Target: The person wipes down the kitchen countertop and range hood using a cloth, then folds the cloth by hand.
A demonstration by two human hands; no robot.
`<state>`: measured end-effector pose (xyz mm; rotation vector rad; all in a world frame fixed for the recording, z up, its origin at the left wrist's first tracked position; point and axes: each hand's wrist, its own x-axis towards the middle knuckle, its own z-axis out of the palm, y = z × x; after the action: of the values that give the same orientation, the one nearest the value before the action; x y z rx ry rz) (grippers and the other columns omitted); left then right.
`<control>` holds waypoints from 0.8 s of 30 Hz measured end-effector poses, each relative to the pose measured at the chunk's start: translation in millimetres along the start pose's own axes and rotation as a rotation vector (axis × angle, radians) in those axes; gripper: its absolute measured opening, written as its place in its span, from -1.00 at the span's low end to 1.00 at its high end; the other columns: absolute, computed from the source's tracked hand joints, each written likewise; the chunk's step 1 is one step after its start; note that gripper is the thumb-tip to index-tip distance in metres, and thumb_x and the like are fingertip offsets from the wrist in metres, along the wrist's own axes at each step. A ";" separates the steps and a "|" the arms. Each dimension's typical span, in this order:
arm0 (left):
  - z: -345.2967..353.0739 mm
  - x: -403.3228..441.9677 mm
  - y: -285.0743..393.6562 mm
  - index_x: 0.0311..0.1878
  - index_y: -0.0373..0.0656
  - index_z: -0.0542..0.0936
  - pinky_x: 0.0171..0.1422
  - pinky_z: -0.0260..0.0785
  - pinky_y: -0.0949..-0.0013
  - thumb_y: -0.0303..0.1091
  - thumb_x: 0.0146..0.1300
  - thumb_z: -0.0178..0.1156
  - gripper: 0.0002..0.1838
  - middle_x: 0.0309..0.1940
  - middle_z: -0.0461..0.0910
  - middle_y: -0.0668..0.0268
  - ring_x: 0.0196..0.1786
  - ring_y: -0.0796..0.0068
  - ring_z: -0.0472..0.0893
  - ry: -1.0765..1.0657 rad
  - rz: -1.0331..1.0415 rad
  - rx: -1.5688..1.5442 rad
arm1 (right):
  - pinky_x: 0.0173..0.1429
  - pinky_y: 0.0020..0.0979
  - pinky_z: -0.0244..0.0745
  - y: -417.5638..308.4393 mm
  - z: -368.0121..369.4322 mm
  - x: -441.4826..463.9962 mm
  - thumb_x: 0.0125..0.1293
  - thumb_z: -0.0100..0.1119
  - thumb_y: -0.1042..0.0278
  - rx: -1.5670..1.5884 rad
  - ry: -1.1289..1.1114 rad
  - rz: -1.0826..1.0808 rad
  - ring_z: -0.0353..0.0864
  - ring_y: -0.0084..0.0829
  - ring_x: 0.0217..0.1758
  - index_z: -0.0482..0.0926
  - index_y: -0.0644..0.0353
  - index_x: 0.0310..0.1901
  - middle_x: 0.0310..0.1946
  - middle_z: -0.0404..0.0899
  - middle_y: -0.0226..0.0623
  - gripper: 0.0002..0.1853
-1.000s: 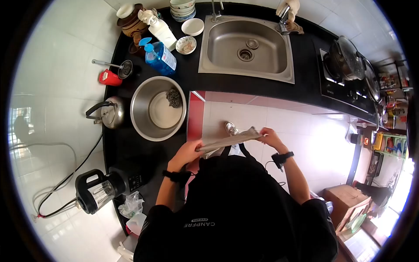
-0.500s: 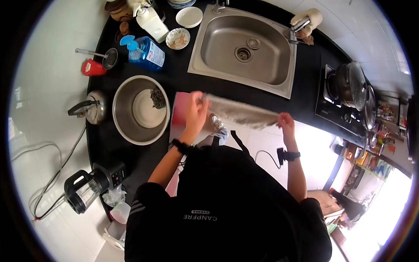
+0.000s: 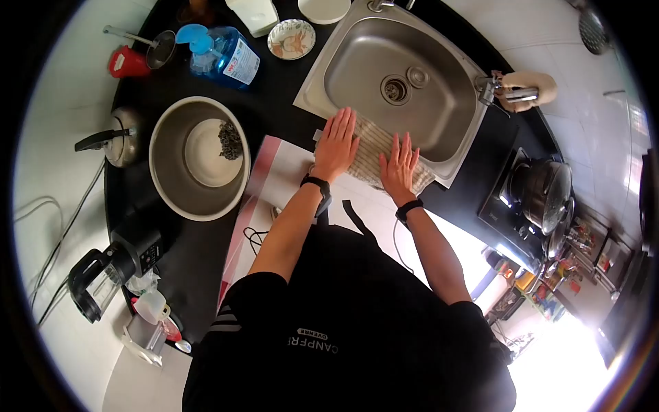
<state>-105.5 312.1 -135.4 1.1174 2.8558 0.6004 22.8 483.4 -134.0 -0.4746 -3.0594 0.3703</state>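
Observation:
A beige striped cloth (image 3: 371, 145) lies spread along the counter's front edge, over part of the front rim of the steel sink (image 3: 439, 161). My left hand (image 3: 334, 147) rests flat on the cloth's left part, fingers stretched toward the sink. On its right part lies my right hand (image 3: 399, 170), palm down, with the fingers slightly spread. Neither hand grips anything. Both wrists wear black bands. Some of the cloth is hidden under the hands.
Left of the hands stands a steel pot (image 3: 159, 161) holding a white bowl (image 3: 202, 165) and a dark scourer (image 3: 230, 141). Behind it are a blue pump bottle (image 3: 230, 62) and a patterned dish (image 3: 292, 40). A lidded pot (image 3: 546, 196) sits on the stove at right.
The cloth, held stretched in the air between both hands before, now lies on the counter edge and sink rim. Both hands moved forward, came closer together and opened flat on it.

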 end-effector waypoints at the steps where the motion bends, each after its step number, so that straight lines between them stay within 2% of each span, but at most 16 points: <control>1: -2.5 -0.7 0.0 0.54 -0.28 0.15 0.65 -0.06 0.08 -0.10 0.45 0.04 -0.28 0.57 0.13 0.06 0.61 0.16 0.10 -0.004 -0.004 -0.014 | 0.62 0.15 -0.23 2.6 3.4 0.0 0.43 0.10 0.07 -0.044 -0.032 -0.025 0.02 -0.02 0.61 0.11 0.16 0.55 0.57 -0.02 0.03 -0.25; 7: 1.1 18.6 8.6 0.51 -0.25 0.25 0.63 0.00 0.08 -0.18 0.36 0.08 -0.31 0.53 0.22 0.10 0.58 0.19 0.19 0.014 -0.048 -0.089 | 0.64 0.08 -0.19 17.3 -8.7 13.6 0.38 0.07 0.09 -0.023 -0.041 -0.040 0.09 -0.12 0.60 0.15 0.15 0.53 0.54 0.13 -0.07 -0.26; 21: 1.2 11.7 1.6 0.51 -0.21 0.28 0.63 0.02 0.09 -0.26 0.26 0.07 -0.28 0.52 0.25 0.11 0.56 0.17 0.23 -0.049 -0.071 -0.111 | 0.64 0.09 -0.19 9.7 -7.8 15.5 0.34 0.06 0.09 0.030 -0.119 -0.004 0.09 -0.07 0.60 0.12 0.17 0.54 0.54 0.13 -0.05 -0.23; 24: 4.5 9.2 2.9 0.50 -0.22 0.29 0.63 0.04 0.12 -0.26 0.20 0.05 -0.26 0.50 0.28 0.11 0.55 0.16 0.26 -0.013 -0.049 -0.063 | 0.63 0.09 -0.15 9.2 -8.0 13.6 0.34 0.09 0.06 0.021 -0.114 0.009 0.11 -0.11 0.59 0.11 0.14 0.54 0.54 0.12 -0.08 -0.21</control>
<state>-109.7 321.6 -137.5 1.0352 2.8228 0.6730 13.0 497.9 -128.6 -0.4824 -3.1606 0.4437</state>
